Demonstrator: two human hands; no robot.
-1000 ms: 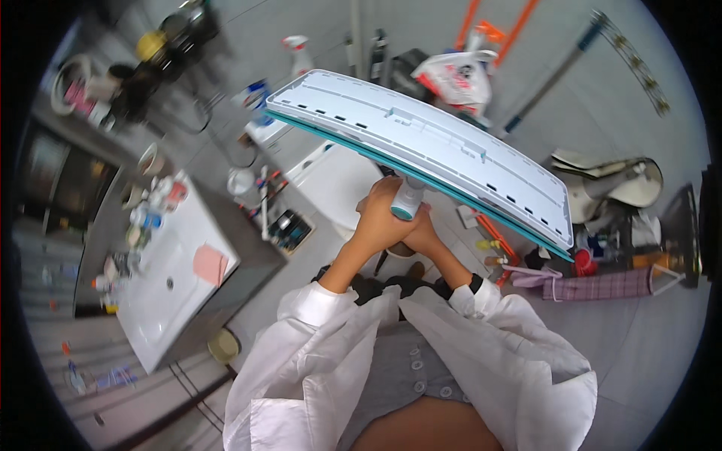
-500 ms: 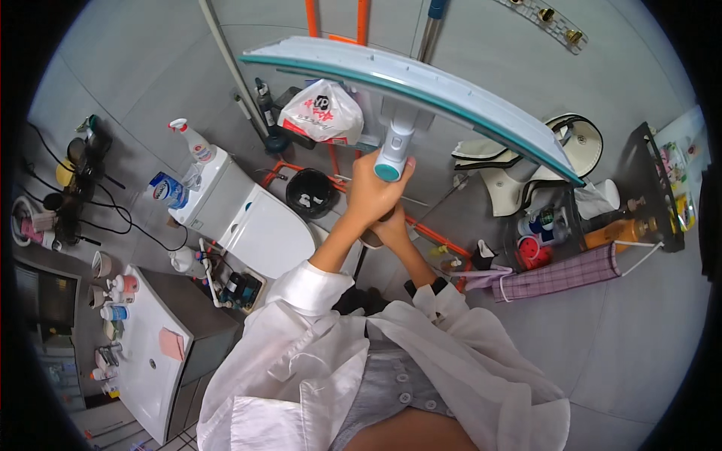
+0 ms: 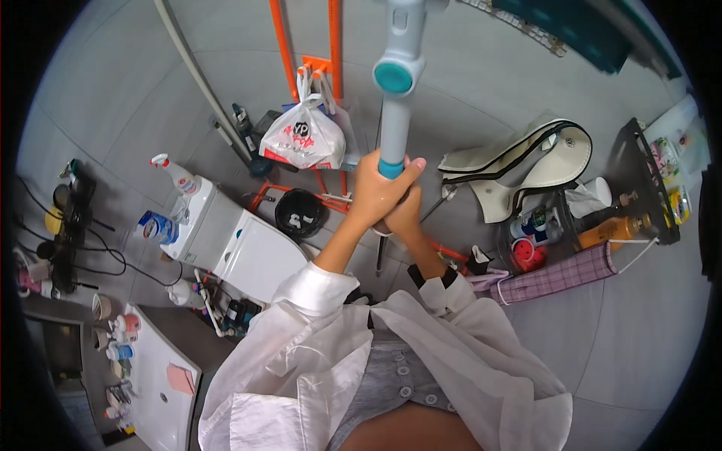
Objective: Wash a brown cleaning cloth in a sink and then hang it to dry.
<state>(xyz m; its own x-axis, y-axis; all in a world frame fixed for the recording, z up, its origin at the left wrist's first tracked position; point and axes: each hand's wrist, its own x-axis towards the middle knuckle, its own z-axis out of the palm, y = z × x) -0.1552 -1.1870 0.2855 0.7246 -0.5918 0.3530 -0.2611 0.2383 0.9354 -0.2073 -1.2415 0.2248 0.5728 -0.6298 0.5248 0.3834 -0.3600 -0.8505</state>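
Note:
Both my hands grip the pale grey pole of a long-handled floor wiper (image 3: 396,124), which has a teal button-like joint and a teal collar. My left hand (image 3: 376,188) wraps the pole just below the collar. Close beneath it, my right hand (image 3: 403,213) is closed round the lower part, with its fingers partly hidden by the left. The pole rises away from me past the upper edge of the picture. A blurred dark teal panel (image 3: 594,34), seemingly the wiper's wide head, shows at the upper right; its join to the pole is out of the picture.
To the left stand a white toilet (image 3: 259,255), with a spray bottle (image 3: 177,177) on its tank, and a sink (image 3: 162,376). A white plastic bag (image 3: 304,135) hangs on an orange rack near a black bucket (image 3: 299,213). At right are a cream seat-like piece (image 3: 519,165) and a bottle-filled shelf (image 3: 654,184).
The wiper's wide head has swung up and away, out of the middle of the view. More of the pole shows above my hands, which keep their grip. The view has shifted slightly.

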